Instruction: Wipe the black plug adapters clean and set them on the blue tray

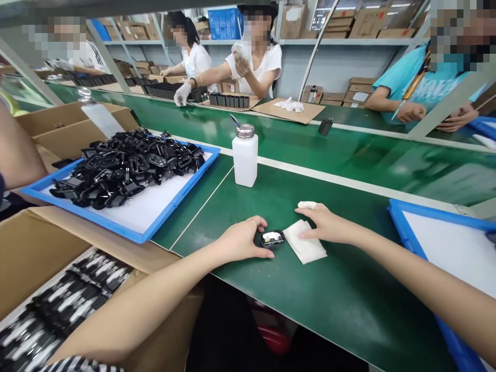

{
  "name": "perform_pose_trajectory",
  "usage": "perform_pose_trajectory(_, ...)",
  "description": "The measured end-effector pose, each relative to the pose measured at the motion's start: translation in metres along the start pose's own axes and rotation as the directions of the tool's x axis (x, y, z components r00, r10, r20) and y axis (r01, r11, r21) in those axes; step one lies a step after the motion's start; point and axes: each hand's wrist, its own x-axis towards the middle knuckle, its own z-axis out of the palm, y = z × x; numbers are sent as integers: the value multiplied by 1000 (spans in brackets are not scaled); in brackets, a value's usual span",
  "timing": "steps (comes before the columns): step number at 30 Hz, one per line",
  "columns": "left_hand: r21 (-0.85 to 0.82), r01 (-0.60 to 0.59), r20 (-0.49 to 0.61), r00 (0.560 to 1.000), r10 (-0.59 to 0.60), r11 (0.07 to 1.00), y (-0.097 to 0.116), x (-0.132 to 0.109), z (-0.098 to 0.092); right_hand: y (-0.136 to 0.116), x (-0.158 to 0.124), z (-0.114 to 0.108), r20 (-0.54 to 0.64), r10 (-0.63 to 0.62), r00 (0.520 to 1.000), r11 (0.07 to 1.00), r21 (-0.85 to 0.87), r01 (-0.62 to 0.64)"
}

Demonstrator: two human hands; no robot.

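Hands sit close together on the green surface. The left hand curves half-closed around an open black charger casing, fingertips on its edge. The right hand, fingers spread open, wears a white finger cot and rests on a white wipe just beside the casing. Beyond the left hand, a blue tray holds a heap of black plug adapters; a white dispenser bottle stands ahead of the hands; another blue tray lies right of the right hand.
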Motion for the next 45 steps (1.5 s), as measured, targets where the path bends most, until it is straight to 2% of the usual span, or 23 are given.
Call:
perform_pose_trajectory(2, 12, -32, 15, 999, 32, 999, 1, 0, -1, 8, 3, 1, 40, -4, 999, 1000, -2, 4)
perform_pose_trajectory(4, -7, -60, 28, 998, 60, 998, 0, 1, -1, 7, 6, 2, 17, -21, 1000, 999, 51, 20)
perform_pose_trajectory(8, -71, -53, 27, 998, 55, 996, -3, 3, -2, -17, 8, 1, -186, 70, 980, 956, 292, -13)
perform_pose_trajectory(9, -83, -43, 22, 999, 45, 996, -5, 4, -2, -26, 8, 2, -239, 59, 969, 938, 345, 28)
perform_pose_trajectory(11, -119, -14, 11, 1000, 15, 993, -6, 4, 0, -42, 6, 6, -268, -59, 962, 907, 387, 164)
perform_pose_trajectory(13, -193, 6, 12, 1000, -4, 981, -7, 4, 1, -52, 2, 11, -205, -214, 955, 891, 361, 277)
perform_pose_trajectory(15, -253, 4, 13, 1000, 0, 968, -7, 4, 1, -54, -3, 17, -136, -316, 939, 893, 292, 343)
perform_pose_trajectory(20, -205, -17, -2, 1000, 17, 979, -9, 5, -1, -33, -23, 25, -149, -387, 910, 906, 119, 405)
perform_pose_trajectory(24, -187, -4, 17, 1000, 7, 982, -10, 8, 1, -17, -41, 23, -126, -291, 949, 940, 146, 307)
perform_pose_trajectory(27, -144, 11, 21, 1000, -8, 990, -7, 7, 2, -10, -42, 22, -56, -80, 995, 938, 333, 94)
perform_pose_trajectory(29, -78, 14, 23, 1000, -12, 997, -4, 2, -4, -5, -35, 22, -41, 86, 995, 889, 454, -58)
perform_pose_trajectory(30, -16, 27, 10, 1000, -27, 1000, -4, -1, -12, -1, -31, 23, -81, 151, 985, 876, 473, -95)
perform_pose_trajectory(32, 160, 120, -76, 991, -109, 980, -10, -10, -34, 7, -24, 24, -236, 228, 945, 899, 424, -111)
perform_pose_trajectory(33, 251, 215, -163, 970, -178, 944, -16, -16, -49, 11, -22, 25, -314, 238, 919, 919, 380, -108)
perform_pose_trajectory(34, 320, 341, -278, 926, -257, 884, -25, -22, -65, 15, -20, 25, -366, 235, 901, 935, 340, -106)
perform_pose_trajectory(35, 352, 481, -407, 851, -332, 803, -36, -28, -81, 18, -20, 25, -385, 229, 894, 944, 310, -109)
perform_pose_trajectory(37, 301, 724, -630, 640, -440, 621, -65, -42, -108, 22, -20, 23, -364, 229, 903, 952, 276, -131)
perform_pose_trajectory(38, 253, 786, -681, 559, -474, 564, -81, -49, -118, 23, -21, 22, -351, 231, 908, 955, 260, -142)
perform_pose_trajectory(39, 209, 812, -692, 517, -504, 546, -96, -55, -124, 23, -21, 20, -338, 232, 912, 958, 244, -153)
perform_pose_trajectory(41, 169, 794, -653, 534, -537, 584, -123, -64, -130, 22, -21, 18, -282, 236, 930, 960, 216, -178)
perform_pose_trajectory(43, 153, 775, -634, 553, -540, 614, -140, -68, -128, 19, -22, 17, -222, 230, 948, 962, 200, -187)
perform_pose_trajectory(45, 130, 791, -673, 513, -532, 598, -146, -66, -125, 17, -22, 18, -207, 204, 957, 967, 192, -165)
